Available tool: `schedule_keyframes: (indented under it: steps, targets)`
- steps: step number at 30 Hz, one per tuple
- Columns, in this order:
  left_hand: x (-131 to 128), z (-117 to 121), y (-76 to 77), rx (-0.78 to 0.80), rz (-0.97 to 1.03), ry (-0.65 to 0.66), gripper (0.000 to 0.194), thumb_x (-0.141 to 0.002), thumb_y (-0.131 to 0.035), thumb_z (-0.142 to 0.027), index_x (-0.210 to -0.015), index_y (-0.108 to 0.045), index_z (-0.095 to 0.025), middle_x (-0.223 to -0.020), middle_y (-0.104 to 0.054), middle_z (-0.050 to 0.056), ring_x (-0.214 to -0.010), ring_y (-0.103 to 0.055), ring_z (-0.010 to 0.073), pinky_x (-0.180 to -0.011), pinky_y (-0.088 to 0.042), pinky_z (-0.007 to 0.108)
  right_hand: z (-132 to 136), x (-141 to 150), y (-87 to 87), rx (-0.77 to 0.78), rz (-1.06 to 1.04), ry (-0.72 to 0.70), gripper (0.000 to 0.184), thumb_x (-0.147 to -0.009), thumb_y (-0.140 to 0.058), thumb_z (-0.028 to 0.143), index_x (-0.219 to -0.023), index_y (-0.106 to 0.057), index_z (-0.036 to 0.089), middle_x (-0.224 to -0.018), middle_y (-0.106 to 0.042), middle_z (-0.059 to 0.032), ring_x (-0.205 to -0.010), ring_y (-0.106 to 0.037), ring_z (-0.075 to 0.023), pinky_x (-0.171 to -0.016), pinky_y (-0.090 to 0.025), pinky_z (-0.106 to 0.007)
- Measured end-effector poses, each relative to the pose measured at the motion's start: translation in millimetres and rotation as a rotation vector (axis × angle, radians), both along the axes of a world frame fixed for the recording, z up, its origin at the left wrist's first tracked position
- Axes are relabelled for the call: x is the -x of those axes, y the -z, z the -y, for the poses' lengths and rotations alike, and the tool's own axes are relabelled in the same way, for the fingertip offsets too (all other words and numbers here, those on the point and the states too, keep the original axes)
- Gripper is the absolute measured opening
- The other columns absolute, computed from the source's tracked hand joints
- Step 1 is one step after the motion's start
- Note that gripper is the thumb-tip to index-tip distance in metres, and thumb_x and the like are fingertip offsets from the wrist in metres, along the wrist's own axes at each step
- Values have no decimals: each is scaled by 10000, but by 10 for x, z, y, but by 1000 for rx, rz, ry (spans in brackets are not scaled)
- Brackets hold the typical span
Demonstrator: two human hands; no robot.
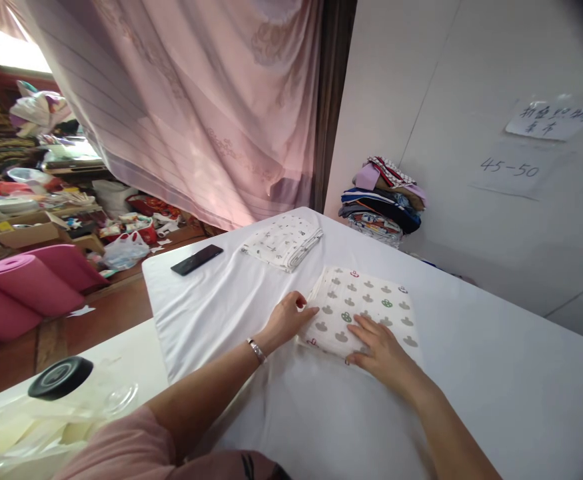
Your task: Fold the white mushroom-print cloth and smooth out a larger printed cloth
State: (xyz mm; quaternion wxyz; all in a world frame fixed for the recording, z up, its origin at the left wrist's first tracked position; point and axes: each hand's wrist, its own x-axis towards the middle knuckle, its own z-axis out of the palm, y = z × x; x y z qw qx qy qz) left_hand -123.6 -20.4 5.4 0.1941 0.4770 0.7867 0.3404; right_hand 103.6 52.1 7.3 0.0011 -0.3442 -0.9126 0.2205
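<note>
Work state, as I read it from my station: the mushroom-print cloth (371, 297) lay as a flat, layered rectangle on the white-covered table (491, 360), right in front of the wearer. I judged most of its folding done; the outline was squarish and the top looked fairly smooth. What seemed left was the tidying of its edges, though I could not count the layers or check its underside.

Beyond it, farther from the wearer and a little left, a second white cloth (284, 243) with small dark marks sat folded, its stacked edges showing on the right. I took that one as finished. Neither hand touched it. A dark phone (197, 260) lay left of it, well apart from both hands.

Left hand (287, 319): at the near-left edge of the mushroom cloth, thumb reaching out over the border, other fingers curled in. I could not tell whether any fabric was pinched between them. A silvery bracelet (256, 350) circled that wrist.

Right hand (386, 350): fingers spread and laid on top of the cloth near its front side, thumb apart from them at the front edge, no grip that I could see
</note>
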Motion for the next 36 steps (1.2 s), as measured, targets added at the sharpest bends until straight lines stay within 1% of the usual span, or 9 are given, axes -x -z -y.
schedule_keyframes:
  steps: [9, 13, 17, 21, 25, 27, 30, 33, 36]
  targets:
    - [21, -119, 147, 31, -5, 12, 267, -666, -598, -454, -696, -562, -192, -816, -565, 6, -697, -520, 137, -598, -377, 236, 14, 8, -19, 27, 4, 12, 639, -769, -472, 541, -1330, -385, 247, -1466, -182, 1, -1349, -76, -216, -1087, -67, -364]
    - [37, -171, 185, -8, 32, 29, 204, -679, -586, -379, -654, -548, -180, -791, -557, 1, -676, -505, 120, -593, -370, 223, 4, -1, -12, 20, -3, 7, 641, -773, -466, 543, -1332, -381, 242, -1466, -182, -4, -1349, -76, -213, -1088, -62, -370]
    - [49, -169, 224, 6, 123, -38, 204, -722, -529, -359, -640, -505, -174, -672, -528, -20, -628, -479, 110, -552, -348, 213, 5, -7, -6, 29, -13, 5, 647, -771, -463, 558, -1331, -381, 246, -1465, -185, -4, -1346, -97, -222, -1085, -101, -380]
    - [53, -147, 267, 27, 93, -45, 193, -741, -498, -346, -649, -494, -176, -619, -506, -31, -587, -458, 104, -507, -312, 213, 6, -36, -30, 20, -60, -10, 612, -770, -470, 555, -1305, -420, 261, -1452, -230, -1, -1334, -155, -239, -1079, -156, -401]
    - [53, -129, 314, -9, 60, -40, 170, -752, -482, -326, -663, -488, -182, -606, -506, -36, -572, -462, 103, -509, -315, 214, -64, -139, -61, -70, -180, 91, 504, -831, -383, 517, -1271, -463, 284, -1397, -350, 1, -1289, -281, -234, -1046, -267, -399]
    - [57, -121, 335, -32, 40, -28, 160, -757, -479, -320, -672, -489, -185, -610, -518, -35, -580, -474, 105, -520, -320, 215, -130, -195, -28, -192, -200, 177, 485, -846, -357, 496, -1260, -474, 272, -1388, -363, -14, -1289, -281, -235, -1043, -269, -409]
    - [67, -121, 355, -36, 17, -12, 148, -759, -484, -310, -681, -495, -184, -636, -544, -25, -592, -494, 108, -525, -320, 216, -221, -235, 103, -303, -72, 240, 501, -844, -354, 488, -1265, -466, 240, -1413, -318, -53, -1312, -225, -253, -1047, -219, -454]
    - [70, -127, 357, -38, -8, -8, 144, -759, -486, -302, -679, -486, -183, -666, -556, -15, -599, -501, 110, -532, -321, 219, -261, -215, 237, -288, 44, 250, 517, -862, -301, 495, -1302, -416, 248, -1442, -256, -53, -1328, -179, -235, -1052, -176, -453]
    - [61, -127, 355, -58, -19, -2, 117, -770, -468, -281, -699, -469, -189, -678, -556, -13, -609, -504, 114, -543, -331, 221, -254, -185, 273, -265, 48, 256, 525, -865, -290, 507, -1317, -393, 259, -1451, -232, -33, -1337, -149, -206, -1064, -144, -420]
